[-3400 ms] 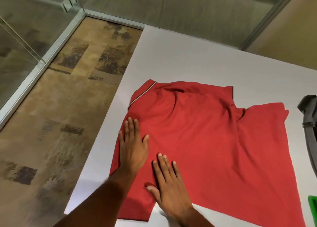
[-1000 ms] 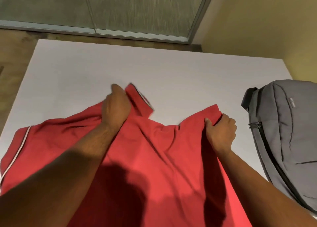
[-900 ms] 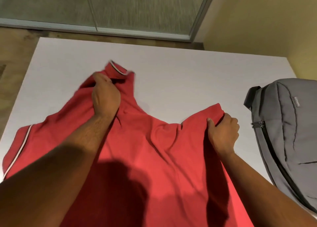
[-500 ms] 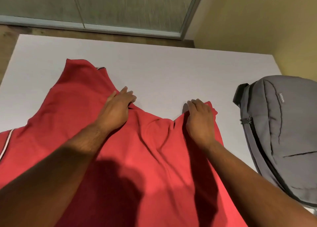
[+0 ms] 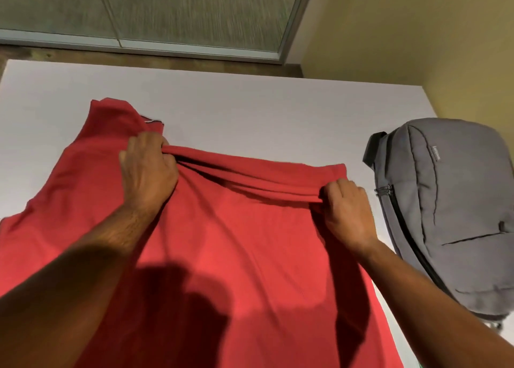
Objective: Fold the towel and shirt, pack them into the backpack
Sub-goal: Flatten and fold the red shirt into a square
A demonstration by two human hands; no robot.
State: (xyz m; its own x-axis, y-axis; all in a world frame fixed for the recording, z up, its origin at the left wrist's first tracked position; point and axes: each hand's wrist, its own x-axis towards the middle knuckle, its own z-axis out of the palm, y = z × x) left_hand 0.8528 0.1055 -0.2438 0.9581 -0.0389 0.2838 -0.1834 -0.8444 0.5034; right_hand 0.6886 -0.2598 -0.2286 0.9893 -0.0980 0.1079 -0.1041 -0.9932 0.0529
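A red shirt (image 5: 236, 250) lies spread over the white table (image 5: 250, 103), reaching from the left edge of view to the near right. My left hand (image 5: 147, 173) grips its far edge near the middle, and my right hand (image 5: 345, 209) pinches the same edge further right. Between them the cloth is stretched taut in a bunched ridge raised off the table. A sleeve with white trim lies flat beyond my left hand. The grey backpack (image 5: 450, 214) lies zipped on the table's right side, a short gap from my right hand. No towel is in view.
A glass partition (image 5: 167, 11) with a metal frame runs behind the table, and a yellow wall (image 5: 417, 33) stands at the back right. Bare table top shows beyond the shirt's far edge. The table's right edge passes under the backpack.
Half a second ago both hands lay flat on the shirt's far edge. Now their fingers are curled round the cloth and the edge is pulled tight and lifted between them.
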